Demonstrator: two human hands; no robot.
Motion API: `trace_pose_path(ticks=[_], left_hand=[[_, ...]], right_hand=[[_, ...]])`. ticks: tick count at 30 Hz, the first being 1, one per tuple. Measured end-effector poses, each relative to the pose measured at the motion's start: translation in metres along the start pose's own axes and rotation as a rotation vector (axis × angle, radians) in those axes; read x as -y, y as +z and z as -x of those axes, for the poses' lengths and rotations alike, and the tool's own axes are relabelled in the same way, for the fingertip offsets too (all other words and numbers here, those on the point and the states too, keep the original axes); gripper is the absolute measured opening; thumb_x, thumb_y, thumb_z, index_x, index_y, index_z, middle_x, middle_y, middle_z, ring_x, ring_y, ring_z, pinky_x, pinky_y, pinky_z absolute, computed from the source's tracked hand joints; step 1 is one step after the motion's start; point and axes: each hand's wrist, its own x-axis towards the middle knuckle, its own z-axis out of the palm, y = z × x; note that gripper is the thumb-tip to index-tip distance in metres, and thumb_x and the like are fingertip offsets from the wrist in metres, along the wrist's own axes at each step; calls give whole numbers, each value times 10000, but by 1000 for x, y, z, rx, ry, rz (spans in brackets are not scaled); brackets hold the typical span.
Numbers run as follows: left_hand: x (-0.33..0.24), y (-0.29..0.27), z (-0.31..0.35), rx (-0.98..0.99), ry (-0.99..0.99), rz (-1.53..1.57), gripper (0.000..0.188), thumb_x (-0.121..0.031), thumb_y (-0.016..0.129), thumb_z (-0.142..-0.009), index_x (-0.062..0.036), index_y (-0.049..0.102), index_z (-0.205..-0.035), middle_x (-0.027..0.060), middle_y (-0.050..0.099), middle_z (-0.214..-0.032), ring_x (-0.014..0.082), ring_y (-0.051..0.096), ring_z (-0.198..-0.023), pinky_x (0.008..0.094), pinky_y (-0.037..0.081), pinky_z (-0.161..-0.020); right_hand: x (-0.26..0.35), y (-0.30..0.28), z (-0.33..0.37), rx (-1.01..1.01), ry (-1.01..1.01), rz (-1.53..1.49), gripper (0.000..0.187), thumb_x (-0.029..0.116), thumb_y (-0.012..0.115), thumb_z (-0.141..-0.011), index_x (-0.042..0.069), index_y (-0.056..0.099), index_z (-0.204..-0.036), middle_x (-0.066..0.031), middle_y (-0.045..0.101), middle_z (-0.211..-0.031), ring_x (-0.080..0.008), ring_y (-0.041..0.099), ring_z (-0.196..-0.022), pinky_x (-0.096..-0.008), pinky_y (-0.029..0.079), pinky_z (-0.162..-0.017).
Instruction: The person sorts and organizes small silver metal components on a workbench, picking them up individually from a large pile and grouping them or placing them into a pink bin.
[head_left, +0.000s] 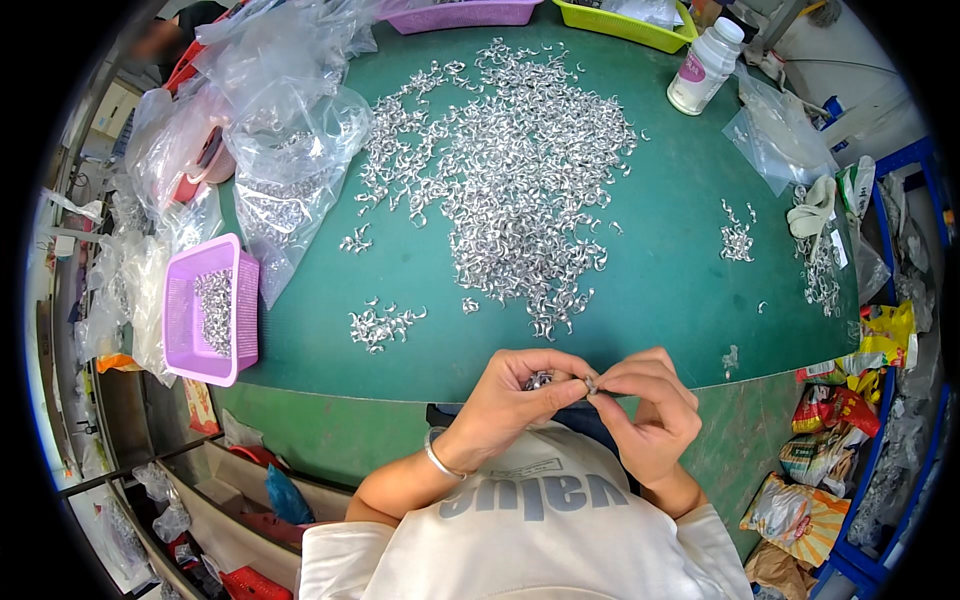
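Both my hands meet just past the near edge of the green table (660,290). Several small curved silvery metal pieces (538,380) are cupped in my left hand (510,400), whose thumb and index finger pinch toward the right fingertips. My right hand (650,410) is closed in a pinch on one small metal piece (591,385) between the two hands. Its exact shape is partly hidden by the fingers. Beyond the hands spreads a large heap of the same curved metal pieces (530,180). A smaller pile (382,325) lies to the left of it.
At the left stands a purple basket (244,310) holding metal pieces, beside clear plastic bags (300,190). A white bottle (705,66) stands at the far right. Small piles (737,240) lie on the right, near a pale glove (812,207). Purple (460,14) and yellow-green baskets (630,28) line the far edge.
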Motion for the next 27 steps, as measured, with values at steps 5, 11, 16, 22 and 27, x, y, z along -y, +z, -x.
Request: trace_pose_path(ticks=[5, 11, 16, 22, 27], left_hand=[[1, -1, 0, 9, 15, 4, 150, -104, 621, -820, -9, 637, -935, -76, 447, -624, 1, 298, -510, 170, 203, -441], [-2, 0, 0, 15, -7, 9, 159, -105, 620, -819, -8, 632, -945, -72, 452, -626, 0, 297, -512, 171, 202, -441], [0, -1, -1, -1, -8, 20, 152, -93, 615, -821, 7, 625, -934, -53, 479, -638, 4, 310, -504, 174, 210, -430], [-1, -15, 5, -49, -17, 126, 144, -83, 601, -826, 21, 606, -925, -38, 473, -630, 16, 318, -489, 182, 208, -412], [-2, -21, 9, -107, 41, 89, 154, -92, 597, -830, 13, 600, -944, -42, 464, -640, 12, 313, -489, 181, 207, -417]], right_hand=[[1, 1, 1, -15, -16, 11, 246, -121, 700, -584, -22, 616, -794, -110, 631, -767, -226, 574, -670, -293, 452, -579], [1, 1, 1, -14, -22, 7, 247, -123, 699, -583, -23, 615, -793, -113, 630, -767, -226, 576, -668, -289, 454, -575], [-2, 1, 0, 6, -3, -8, 244, -115, 692, -596, -20, 616, -808, -107, 632, -774, -212, 574, -674, -291, 445, -587], [-28, 0, 0, 49, 330, -119, 174, -64, 641, -687, -13, 613, -851, -80, 635, -810, -173, 542, -728, -259, 408, -609], [-34, 7, -4, 166, 315, 74, 182, -67, 591, -727, -46, 592, -908, -87, 607, -889, -134, 498, -764, -232, 388, -658]])
